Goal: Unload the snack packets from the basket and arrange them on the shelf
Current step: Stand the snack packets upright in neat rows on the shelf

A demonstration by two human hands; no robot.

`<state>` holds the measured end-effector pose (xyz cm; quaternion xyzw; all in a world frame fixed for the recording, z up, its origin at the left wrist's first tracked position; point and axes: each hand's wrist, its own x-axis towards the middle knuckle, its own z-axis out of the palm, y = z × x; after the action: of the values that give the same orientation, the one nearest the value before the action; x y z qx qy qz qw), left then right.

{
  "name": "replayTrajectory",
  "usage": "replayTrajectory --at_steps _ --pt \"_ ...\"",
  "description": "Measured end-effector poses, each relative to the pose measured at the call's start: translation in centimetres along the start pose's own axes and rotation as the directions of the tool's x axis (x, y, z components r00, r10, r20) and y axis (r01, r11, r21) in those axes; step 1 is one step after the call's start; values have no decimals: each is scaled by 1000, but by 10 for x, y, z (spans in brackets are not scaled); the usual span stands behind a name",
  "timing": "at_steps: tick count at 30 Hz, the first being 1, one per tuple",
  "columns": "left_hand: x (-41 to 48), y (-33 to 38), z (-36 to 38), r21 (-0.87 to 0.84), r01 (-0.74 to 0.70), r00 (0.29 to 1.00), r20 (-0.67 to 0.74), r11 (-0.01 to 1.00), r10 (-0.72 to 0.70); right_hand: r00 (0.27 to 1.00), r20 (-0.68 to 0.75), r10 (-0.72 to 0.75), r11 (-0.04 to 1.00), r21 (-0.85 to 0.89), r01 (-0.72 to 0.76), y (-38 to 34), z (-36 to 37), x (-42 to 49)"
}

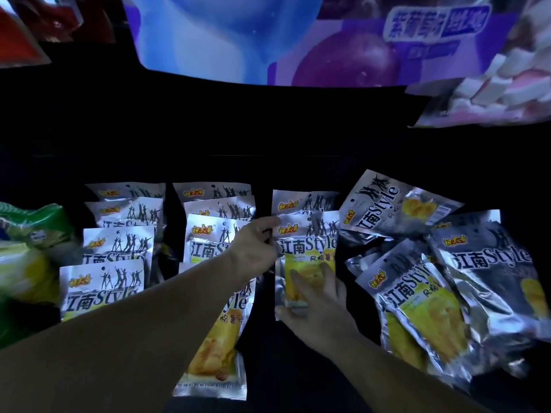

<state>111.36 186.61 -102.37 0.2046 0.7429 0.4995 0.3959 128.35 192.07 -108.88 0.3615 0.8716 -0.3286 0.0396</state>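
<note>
Both hands on one silver snack packet, upright on the dark shelf.

Nearest, the right hand [316, 305] lies fingers spread on the packet [307, 257]'s yellow lower half; the left hand [256, 248] pinches its upper left edge — behind stand overlapping rows of packets [116, 242], a loose heap [447, 278] at right, a purple bag [298, 37] above.
</note>
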Motion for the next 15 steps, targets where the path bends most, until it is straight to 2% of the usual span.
replayTrajectory --at_steps 2,3,5,6,7,9,12,13,15 --pt "-3 7 -2 -91 -15 1000 -13 996 14 999 23 49 998 29 -50 -2 2 6" --pt "-5 10 -5 -97 -35 997 -73 995 28 997 27 73 995 61 -75 -3 2 9" --pt "-6 11 -11 45 -78 961 -263 996 87 997 21 76 989 129 -78 -3 -1 13" --pt "-5 8 -13 116 -92 942 -311 989 124 998 12 56 987 149 -57 -3 -4 14" --pt "-5 6 -15 150 -93 944 -300 984 135 999 4 37 985 168 -37 -2 -8 15" --pt "-10 3 -12 120 -46 982 -177 992 67 1000 8 16 976 217 -17 2 -17 16" --pt "-18 -8 -3 46 156 987 41 987 -158 999 35 -12 977 213 4 11 -27 16" --pt "-21 -15 1 97 192 975 98 977 -201 999 28 -23 984 177 17 15 -28 16" --pt "-23 -33 10 312 172 947 207 934 -244 1000 -4 -20 990 139 20 22 -27 14"
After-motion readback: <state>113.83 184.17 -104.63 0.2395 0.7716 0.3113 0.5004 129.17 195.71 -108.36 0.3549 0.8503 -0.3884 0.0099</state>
